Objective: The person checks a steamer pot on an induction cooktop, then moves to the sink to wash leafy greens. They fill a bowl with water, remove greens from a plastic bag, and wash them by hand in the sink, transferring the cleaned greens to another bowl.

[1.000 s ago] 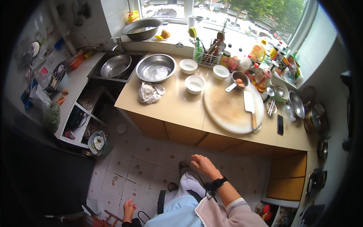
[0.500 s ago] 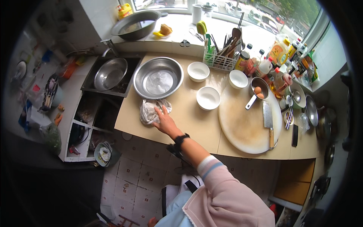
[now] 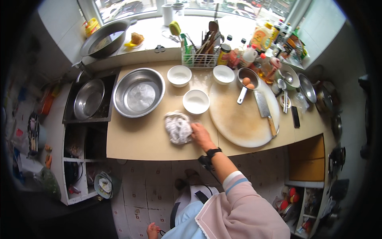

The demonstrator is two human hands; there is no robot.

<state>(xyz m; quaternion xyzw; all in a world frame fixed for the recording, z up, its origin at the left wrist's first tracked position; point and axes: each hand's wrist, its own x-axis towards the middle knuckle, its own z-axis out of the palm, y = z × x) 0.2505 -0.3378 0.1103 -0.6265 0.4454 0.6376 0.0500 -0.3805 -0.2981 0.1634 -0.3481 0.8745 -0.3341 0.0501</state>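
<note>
My right hand [image 3: 202,136] is at the right edge of a crumpled white and grey cloth [image 3: 178,127], its fingers closed on the cloth's edge. The cloth lies on the beige counter [image 3: 137,139], in front of a white bowl [image 3: 196,102] and to the right of a large steel basin [image 3: 139,93]. Down at the lower edge of the view hangs my left hand [image 3: 152,230], partly cut off and small, away from the counter; how its fingers are set is unclear.
Right of the cloth lies a round cutting board [image 3: 238,119] with a cleaver [image 3: 262,105] and a small pan [image 3: 248,78] holding eggs. Two more white bowls [image 3: 179,76] stand farther back. A utensil rack [image 3: 200,57] and bottles line the window side; at left, a sink [image 3: 107,105] holds a steel bowl [image 3: 90,98].
The cloth has moved right and away from the steel basin, together with my right hand, whose spread fingers have closed on it. The view has turned, and more of my left hand shows.
</note>
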